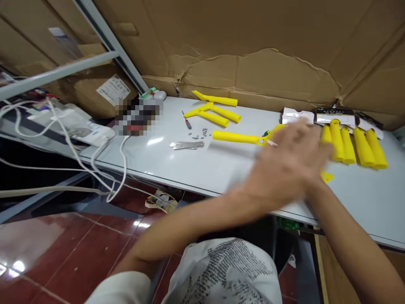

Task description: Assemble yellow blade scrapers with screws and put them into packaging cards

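My left hand (268, 179) reaches across to the right and overlaps my right hand (300, 147) above the table. Both are smeared by motion, and their fingers are largely hidden. Just left of them is a yellow tubular plastic handle (236, 137), its right end partly covered by the hands. Beside it shows a dark green spot (267, 133). Another small yellow piece (327, 176) peeks out to the right of the hands. Whether either hand grips anything is unclear.
More yellow handles (215, 113) lie at the back, near a small screwdriver (188, 123), tiny metal parts (205, 133) and flat metal strips (186, 145). Yellow sleeves (337, 141) and small boxes (335, 116) sit right. White cables (123, 160) hang over the left edge.
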Motion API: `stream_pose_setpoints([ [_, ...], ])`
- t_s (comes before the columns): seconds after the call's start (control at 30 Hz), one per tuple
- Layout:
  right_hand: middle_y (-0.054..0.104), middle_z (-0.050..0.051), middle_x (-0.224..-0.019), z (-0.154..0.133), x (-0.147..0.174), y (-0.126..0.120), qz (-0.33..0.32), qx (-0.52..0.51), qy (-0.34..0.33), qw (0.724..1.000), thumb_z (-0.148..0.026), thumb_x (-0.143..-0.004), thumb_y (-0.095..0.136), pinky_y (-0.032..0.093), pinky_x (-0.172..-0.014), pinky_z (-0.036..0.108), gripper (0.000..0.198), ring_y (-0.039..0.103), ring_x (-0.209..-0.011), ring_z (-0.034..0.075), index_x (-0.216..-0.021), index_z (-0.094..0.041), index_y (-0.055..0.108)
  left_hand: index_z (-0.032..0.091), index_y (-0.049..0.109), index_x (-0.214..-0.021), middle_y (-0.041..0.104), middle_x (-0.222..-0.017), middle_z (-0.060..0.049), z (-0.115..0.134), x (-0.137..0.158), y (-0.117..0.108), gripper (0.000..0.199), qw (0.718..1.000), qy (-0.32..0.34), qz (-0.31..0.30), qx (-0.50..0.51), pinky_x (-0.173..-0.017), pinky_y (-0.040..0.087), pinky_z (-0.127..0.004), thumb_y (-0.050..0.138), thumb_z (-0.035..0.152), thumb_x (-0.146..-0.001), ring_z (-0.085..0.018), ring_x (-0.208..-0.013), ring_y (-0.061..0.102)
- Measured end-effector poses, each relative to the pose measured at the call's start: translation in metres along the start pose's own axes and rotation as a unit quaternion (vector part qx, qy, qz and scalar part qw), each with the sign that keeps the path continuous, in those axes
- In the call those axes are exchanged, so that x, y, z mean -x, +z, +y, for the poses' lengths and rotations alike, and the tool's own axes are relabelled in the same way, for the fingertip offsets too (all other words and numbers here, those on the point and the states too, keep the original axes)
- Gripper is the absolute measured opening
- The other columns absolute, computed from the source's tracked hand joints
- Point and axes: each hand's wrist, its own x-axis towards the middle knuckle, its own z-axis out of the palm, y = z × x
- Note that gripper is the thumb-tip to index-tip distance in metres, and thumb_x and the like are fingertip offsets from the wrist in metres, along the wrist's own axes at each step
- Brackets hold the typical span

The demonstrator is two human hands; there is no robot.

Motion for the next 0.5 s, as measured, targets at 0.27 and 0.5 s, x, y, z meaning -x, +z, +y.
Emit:
stream_pose_setpoints([
  [0.27,0.073,-0.003,-0.080,-0.014,0.010,0.010,-0.006,0.023,0.039,0.999,-0.040,-0.067,0.108,0.057,-0.061,0.023,0.047,0.068,-0.068,0.010,-0.099,-0.022,0.078,0.017,0.068,-0.130,0.081,-0.103,-0.004,-0.135,-0.047,0.000,0.036,0.958,-0.016,-0.203,0.200,-0.086,0.056,-0.034,0.077,0.026,-0.096,-0.021,-0.096,0.074],
  [0.5,0.073,-0.003,-0.080,-0.014,0.008,0.018,0.001,0.035,0.045,0.998,-0.046,-0.067,0.110,0.058,-0.062,0.024,0.048,0.066,-0.068,0.010,-0.090,-0.023,0.074,0.017,0.071,-0.101,0.076,-0.076,0.003,-0.151,-0.057,0.002,0.015,0.897,-0.095,-0.220,0.372,-0.063,0.046,-0.023,0.080,0.019,-0.089,-0.010,-0.065,0.065],
])
